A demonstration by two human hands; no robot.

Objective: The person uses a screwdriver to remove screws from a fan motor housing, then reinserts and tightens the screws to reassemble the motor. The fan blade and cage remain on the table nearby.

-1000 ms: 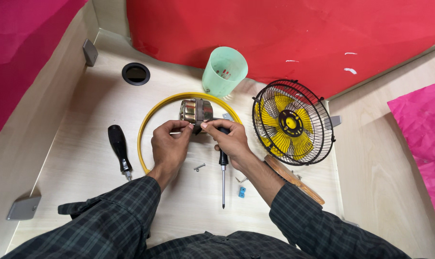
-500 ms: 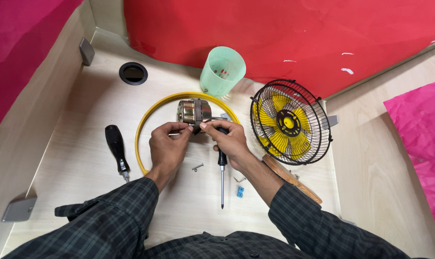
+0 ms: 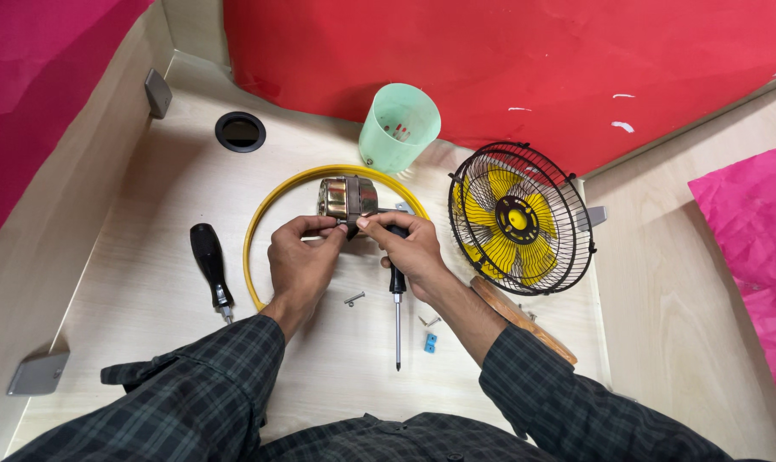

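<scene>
Little has shifted over the past second: both hands stay closed on the small fan motor point(image 3: 347, 198), which sits in the same spot inside the yellow ring point(image 3: 278, 198) on the pale wooden desk point(image 3: 148, 188).

Just beyond the ring, against the red backdrop point(image 3: 491, 60), a mint-green plastic cup point(image 3: 398, 128) stands tilted with its mouth toward the camera; a few small reddish bits show at its bottom, too small to make out.

The motor is a squat metal cylinder, brass-toned and silver, lying on its side near the ring's far edge.

The left hand point(image 3: 301, 257) pinches the motor's near end with thumb and fingertips curled tight. The right hand point(image 3: 412, 248) meets it from the other side, thumb and forefinger pressed on the same part, while its remaining fingers wrap the black handle of a screwdriver point(image 3: 396, 308), whose shaft points back toward the person.

Left of the ring lies a second screwdriver point(image 3: 210, 265) with a black handle. Right of the ring stands a black wire fan guard point(image 3: 518, 218) enclosing yellow blades. Loose screws point(image 3: 354, 299) and a small blue piece point(image 3: 429, 342) lie on the near side of the ring.
</scene>
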